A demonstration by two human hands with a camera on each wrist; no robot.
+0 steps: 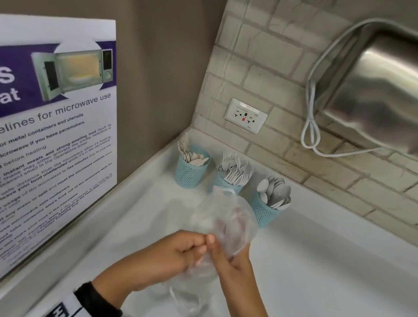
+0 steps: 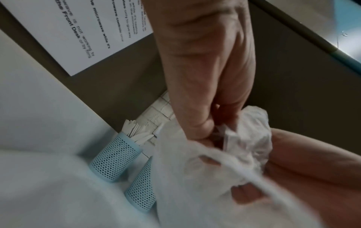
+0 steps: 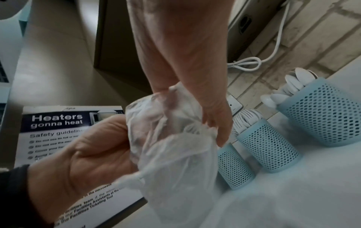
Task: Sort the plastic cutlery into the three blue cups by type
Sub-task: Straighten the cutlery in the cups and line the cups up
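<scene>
Three blue mesh cups stand at the back of the white counter (image 1: 319, 267): the knife cup (image 1: 191, 172) on the left, the fork cup (image 1: 227, 182) in the middle, the spoon cup (image 1: 265, 211) on the right. Each holds several white pieces. In front of them both hands hold a crumpled clear plastic bag (image 1: 223, 217) above the counter. My left hand (image 1: 200, 249) pinches the bag's gathered edge with curled fingers. My right hand (image 1: 218, 246) grips the bag from the other side, its fingers partly veiled by the film. The bag (image 3: 175, 154) hides part of the knife cup (image 3: 232, 168). I see no cutlery inside the bag.
A microwave safety poster (image 1: 46, 145) leans against the left wall. On the tiled back wall are a white power outlet (image 1: 245, 115) and a stainless steel unit (image 1: 387, 97) with a looped white cable (image 1: 311, 131). White counter stretches to the right.
</scene>
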